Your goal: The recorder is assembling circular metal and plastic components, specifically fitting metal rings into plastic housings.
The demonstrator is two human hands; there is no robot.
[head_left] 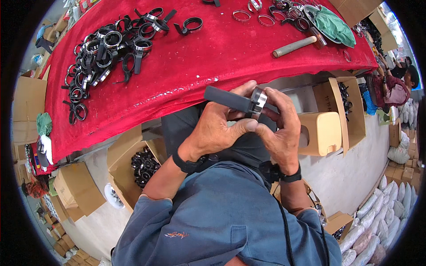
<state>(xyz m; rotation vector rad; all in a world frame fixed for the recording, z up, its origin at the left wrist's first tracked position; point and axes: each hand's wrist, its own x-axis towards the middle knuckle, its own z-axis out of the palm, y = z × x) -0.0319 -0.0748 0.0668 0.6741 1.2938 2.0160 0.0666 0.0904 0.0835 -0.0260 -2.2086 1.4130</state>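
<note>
Both of my hands are closed on a metal ring with a flat black handle [230, 99], held just in front of the table's near edge. My left hand [217, 126] grips the ring from the left, thumb at its lower side, with the handle pointing left above the fingers. My right hand [284, 124] pinches the ring's right side between thumb and fingers. Part of the ring is hidden by my fingers. On the table, a heap of similar black-handled rings [104, 53] lies to the left, and one single ring [192, 25] sits apart from it.
A red cloth [177, 66] covers the table. At right lie a hammer [295, 46], loose metal rings [266, 20] and a green cloth [335, 29]. Below stand a carton of black parts [144, 168], a yellowish stool [326, 133] and another carton [355, 111]. A person [395, 86] is at far right.
</note>
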